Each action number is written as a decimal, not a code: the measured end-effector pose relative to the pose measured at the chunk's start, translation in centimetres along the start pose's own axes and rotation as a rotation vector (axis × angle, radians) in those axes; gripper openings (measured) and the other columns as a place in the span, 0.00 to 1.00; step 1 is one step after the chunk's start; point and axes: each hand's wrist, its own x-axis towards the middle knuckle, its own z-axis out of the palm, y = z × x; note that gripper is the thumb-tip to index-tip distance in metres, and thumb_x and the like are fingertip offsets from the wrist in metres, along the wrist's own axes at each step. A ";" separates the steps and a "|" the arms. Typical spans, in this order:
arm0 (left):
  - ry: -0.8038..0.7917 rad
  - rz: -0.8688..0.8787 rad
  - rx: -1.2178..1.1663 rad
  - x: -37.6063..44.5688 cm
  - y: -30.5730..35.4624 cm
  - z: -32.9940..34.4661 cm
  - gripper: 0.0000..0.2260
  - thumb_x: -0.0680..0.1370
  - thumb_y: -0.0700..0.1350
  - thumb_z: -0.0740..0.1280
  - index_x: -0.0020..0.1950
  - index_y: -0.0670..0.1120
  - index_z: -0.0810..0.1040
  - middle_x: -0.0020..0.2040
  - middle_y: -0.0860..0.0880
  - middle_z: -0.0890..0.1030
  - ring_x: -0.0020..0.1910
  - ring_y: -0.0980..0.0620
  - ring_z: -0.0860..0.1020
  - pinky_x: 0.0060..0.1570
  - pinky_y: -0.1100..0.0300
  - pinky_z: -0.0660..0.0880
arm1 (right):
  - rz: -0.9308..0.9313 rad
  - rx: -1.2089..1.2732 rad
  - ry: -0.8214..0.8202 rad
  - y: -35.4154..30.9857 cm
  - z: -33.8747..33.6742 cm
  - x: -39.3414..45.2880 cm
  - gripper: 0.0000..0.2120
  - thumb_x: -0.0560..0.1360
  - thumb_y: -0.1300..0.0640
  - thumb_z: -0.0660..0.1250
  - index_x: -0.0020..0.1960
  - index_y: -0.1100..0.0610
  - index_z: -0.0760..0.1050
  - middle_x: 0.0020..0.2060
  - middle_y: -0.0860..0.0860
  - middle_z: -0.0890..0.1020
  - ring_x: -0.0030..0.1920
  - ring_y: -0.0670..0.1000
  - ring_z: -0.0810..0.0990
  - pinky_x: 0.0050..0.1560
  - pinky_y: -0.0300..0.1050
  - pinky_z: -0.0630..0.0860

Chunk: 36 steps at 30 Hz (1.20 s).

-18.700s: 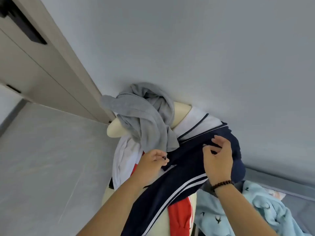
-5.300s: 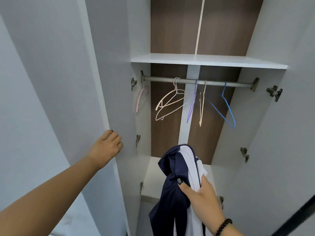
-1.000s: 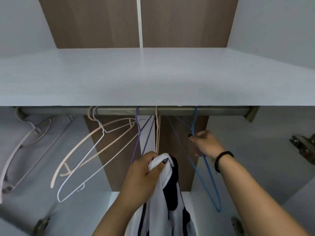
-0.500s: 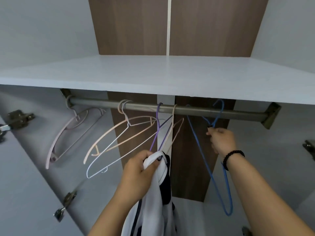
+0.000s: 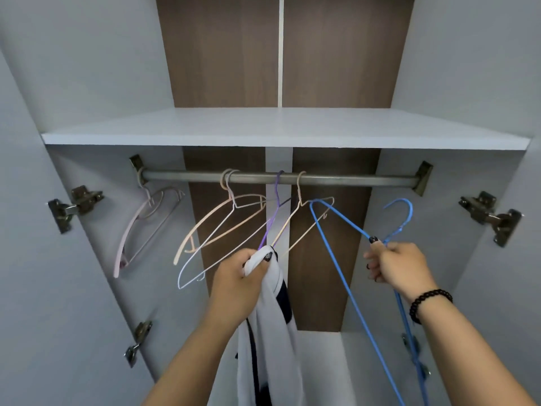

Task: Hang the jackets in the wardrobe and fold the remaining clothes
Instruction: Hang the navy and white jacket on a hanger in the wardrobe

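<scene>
The jacket [image 5: 270, 323], white with dark navy parts, hangs bunched from my left hand [image 5: 244, 278] at the lower centre of the frame, my fingers curled tight round its top edge. The cloth drops straight down out of the bottom of the picture. At centre right my right hand [image 5: 393, 266] pinches the blue hanger [image 5: 336, 253] near its neck, fingers closed on the thin wire; a dark bead bracelet [image 5: 429, 303] sits on that wrist. The blue hook [image 5: 405, 210] is below the rail and off it, and the hanger's frame slants from the middle of the picture down to the lower right.

Beyond my hands the metal rail [image 5: 351, 180] crosses the middle of the frame. On it hang a pink hanger [image 5: 140, 227] at the left, then a beige one [image 5: 210, 218], a white one [image 5: 222, 241], a purple one [image 5: 273, 212] and what looks like another beige one [image 5: 298, 200]; they overlap, so I cannot be sure of the count. Above the rail lies the white shelf [image 5: 281, 127], with brown back panels [image 5: 222, 51] at the top of the picture. Door hinges [image 5: 74, 206] show on both sides.
</scene>
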 end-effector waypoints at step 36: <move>0.166 0.101 0.083 -23.0 0.2 -13.3 0.25 0.72 0.32 0.65 0.36 0.64 0.83 0.40 0.59 0.82 0.49 0.55 0.77 0.46 0.70 0.71 | -0.062 -0.036 -0.595 4.4 -10.2 -34.9 0.13 0.78 0.58 0.63 0.37 0.55 0.82 0.23 0.48 0.64 0.24 0.47 0.58 0.24 0.36 0.55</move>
